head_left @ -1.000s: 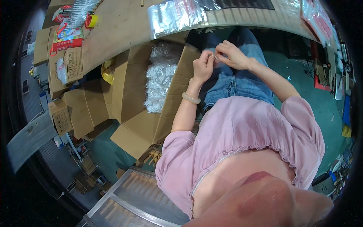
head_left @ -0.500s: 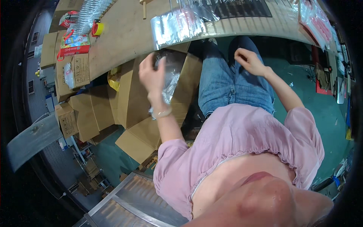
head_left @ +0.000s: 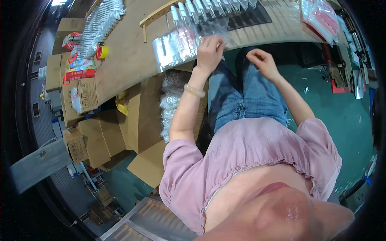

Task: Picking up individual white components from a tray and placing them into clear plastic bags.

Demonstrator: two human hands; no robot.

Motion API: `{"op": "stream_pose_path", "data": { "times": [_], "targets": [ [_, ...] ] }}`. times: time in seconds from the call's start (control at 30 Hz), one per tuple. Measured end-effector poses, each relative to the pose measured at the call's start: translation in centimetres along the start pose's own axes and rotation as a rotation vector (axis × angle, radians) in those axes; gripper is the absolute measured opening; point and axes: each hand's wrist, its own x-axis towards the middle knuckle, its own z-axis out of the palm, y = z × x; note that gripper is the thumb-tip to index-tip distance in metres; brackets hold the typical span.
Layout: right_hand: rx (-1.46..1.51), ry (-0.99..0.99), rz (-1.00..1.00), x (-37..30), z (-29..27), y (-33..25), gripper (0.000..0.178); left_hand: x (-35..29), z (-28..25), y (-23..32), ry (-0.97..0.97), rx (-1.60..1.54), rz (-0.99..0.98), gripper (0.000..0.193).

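My left hand (head_left: 210, 53) reaches over the table's front edge, its fingers bent and closed at the rim of a clear plastic bag (head_left: 222, 32); the fingertips are partly hidden. Beside it lies a stack of shiny clear bags (head_left: 171, 51). My right hand (head_left: 262, 63) hovers above my lap with its fingers curled in and nothing visible in them. Beyond the bags, a wooden rack (head_left: 155, 17) carries a row of metal rods with white sleeves (head_left: 191, 11). An open cardboard box (head_left: 148, 114) below the table holds crumpled clear-wrapped pieces (head_left: 171, 106).
A long bundle of bagged rods (head_left: 95, 30) lies at the far left, near a yellow tape roll (head_left: 103, 52) and a red carton (head_left: 80, 69). Pink-and-clear bags (head_left: 321, 22) lie at the table's right end. A dark mat (head_left: 251, 19) sits beyond my hands.
My left hand has moved from above the cardboard box up and right to the bags, its fingers closing. My view has shifted, showing more of the rack. My right hand stays nearly in place.
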Motion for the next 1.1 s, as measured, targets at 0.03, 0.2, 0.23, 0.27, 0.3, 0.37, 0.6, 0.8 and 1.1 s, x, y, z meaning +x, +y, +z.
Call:
{"op": "stream_pose_path", "data": {
  "times": [0.03,0.2,0.23,0.27,0.3,0.37,0.6,0.8,1.1],
  "targets": [
    [0.006,0.011,0.009,0.0,-0.7,-0.4,0.018,-0.6,-0.2,1.3,0.038,-0.166,-0.059,0.016],
    [0.264,-0.201,0.427,0.3,-2.2,-2.2,0.033,-1.6,-1.2,5.3,0.133,-0.283,0.181,0.019],
    [0.273,-0.201,0.43,0.3,-1.9,-2.3,0.035,-2.0,-1.3,5.5,0.113,-0.282,0.209,0.019],
    [0.282,-0.201,0.433,0.4,-1.8,-2.4,0.038,-2.0,-1.5,5.8,0.093,-0.28,0.239,0.019],
    [0.285,-0.198,0.433,0.5,-1.9,-2.1,0.038,-2.0,-1.8,6.1,0.074,-0.277,0.268,0.02],
    [0.268,-0.28,0.436,0.9,-2.2,-1.2,0.037,-2.0,-2.3,6.6,0.045,-0.266,0.334,0.02],
    [0.294,-0.405,0.337,0.8,-2.0,-1.5,0.031,-3.2,-3.1,6.9,0.034,-0.227,0.432,0.02],
    [0.271,-0.26,0.403,-0.1,-0.2,-2.2,0.027,-5.0,-2.2,8.0,0.057,-0.254,0.341,0.021],
    [-0.016,-0.437,0.444,1.0,-0.8,-2.4,0.027,-5.1,-3.0,8.1,-0.018,-0.186,0.463,0.02]
  ]
}}
